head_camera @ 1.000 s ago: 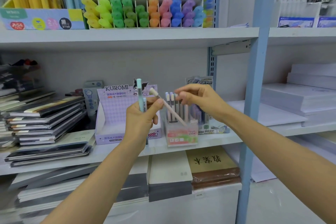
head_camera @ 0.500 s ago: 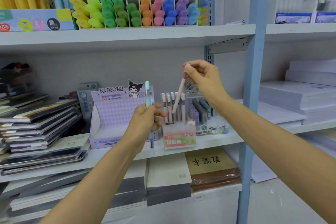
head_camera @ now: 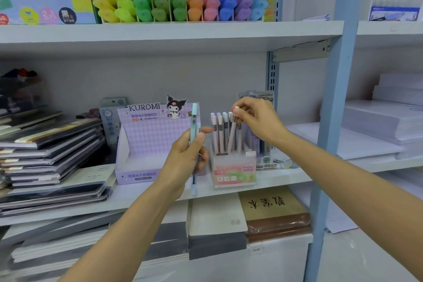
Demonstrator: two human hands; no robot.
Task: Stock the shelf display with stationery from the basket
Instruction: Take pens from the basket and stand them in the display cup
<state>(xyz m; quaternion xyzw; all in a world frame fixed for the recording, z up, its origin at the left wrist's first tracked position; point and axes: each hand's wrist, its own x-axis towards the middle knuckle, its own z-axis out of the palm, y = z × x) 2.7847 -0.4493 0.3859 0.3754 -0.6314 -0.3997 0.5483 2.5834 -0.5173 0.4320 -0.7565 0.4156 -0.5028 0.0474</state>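
My left hand (head_camera: 183, 158) grips a mint-green mechanical pencil (head_camera: 193, 126) upright in front of the middle shelf. My right hand (head_camera: 256, 119) pinches the top of a beige pencil (head_camera: 231, 137) whose lower end stands inside the clear "Fruit Soda" display box (head_camera: 234, 173). Several pastel pencils (head_camera: 217, 133) stand upright in that box. The basket is not in view.
A purple Kuromi display box (head_camera: 146, 144) sits left of the pencil box. Stacked notebooks (head_camera: 50, 151) fill the shelf's left side. Highlighters (head_camera: 178, 0) line the shelf above. A blue upright post (head_camera: 336, 107) stands to the right, with white paper stacks (head_camera: 386, 117) beyond it.
My right hand took the beige pencil from my left hand, raised it and lowered it into the Fruit Soda box. The left hand has stayed in place with the green pencil.
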